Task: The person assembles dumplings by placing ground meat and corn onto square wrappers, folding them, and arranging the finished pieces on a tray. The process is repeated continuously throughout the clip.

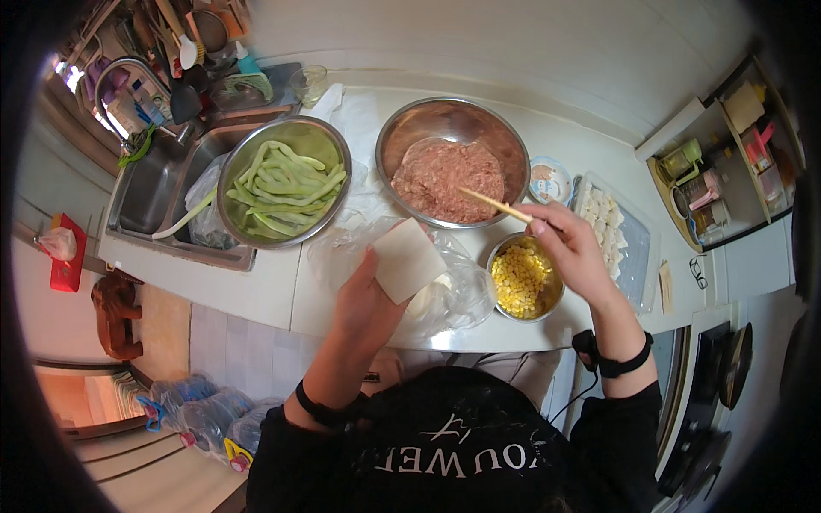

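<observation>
My left hand (369, 304) holds a square dough wrapper (408, 260) above a crumpled clear plastic bag (465, 298) on the counter. In my right hand (567, 247) is a pair of wooden chopsticks (497, 204), their tips at the minced meat (449, 176) inside a large steel bowl (523, 151). Below my right hand, a smaller steel bowl holds corn kernels (518, 279). A plastic tray (635, 256) of folded dumplings (600, 224) lies to the right, partly hidden by my right hand. Behind the corn is a small patterned dish (550, 181) with some meat residue.
A steel bowl of green beans (282, 186) stands at the left, overlapping the rim of the double sink (154, 192). White paper (353, 122) and a glass (310, 84) are behind it. An open shelf unit (680, 186) stands at the right. Bottles (215, 417) are on the floor.
</observation>
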`<state>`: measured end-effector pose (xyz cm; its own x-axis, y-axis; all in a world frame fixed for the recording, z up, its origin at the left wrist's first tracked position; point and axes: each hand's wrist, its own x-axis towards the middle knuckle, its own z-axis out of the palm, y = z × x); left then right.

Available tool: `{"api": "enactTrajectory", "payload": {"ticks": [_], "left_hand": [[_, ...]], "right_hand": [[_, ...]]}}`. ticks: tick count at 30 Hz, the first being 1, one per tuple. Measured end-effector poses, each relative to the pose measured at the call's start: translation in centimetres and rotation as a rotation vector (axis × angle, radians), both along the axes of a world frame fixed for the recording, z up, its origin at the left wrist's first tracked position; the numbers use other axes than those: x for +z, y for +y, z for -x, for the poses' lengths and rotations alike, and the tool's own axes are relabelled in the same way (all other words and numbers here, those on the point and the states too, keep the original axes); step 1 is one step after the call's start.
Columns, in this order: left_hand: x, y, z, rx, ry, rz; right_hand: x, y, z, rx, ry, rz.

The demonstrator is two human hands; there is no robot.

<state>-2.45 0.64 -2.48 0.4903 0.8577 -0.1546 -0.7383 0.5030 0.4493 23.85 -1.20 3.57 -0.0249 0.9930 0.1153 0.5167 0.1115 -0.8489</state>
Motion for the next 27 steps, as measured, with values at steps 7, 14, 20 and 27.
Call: {"api": "enactTrajectory", "payload": {"ticks": [7, 14, 20, 27], "left_hand": [[0.9, -0.6, -1.0, -0.005, -0.026, 0.035], [1.2, -1.2, -1.2, -0.017, -0.131, 0.012], [1.0, -1.0, -1.1, 0.095, -0.039, 0.047], [1.6, -1.2, -1.3, -0.011, -0.130, -0.010]], "right_hand": [[-0.2, -3.9, 3.2, 0.107, -0.338, -0.318], [-2.1, -5.5, 4.8, 0.197, -0.633, -0.478], [-0.5, -6.7, 4.2, 0.193, -0.591, -0.367], [-1.3, -5.5, 4.5, 0.211, -0.604, -0.482]]}}
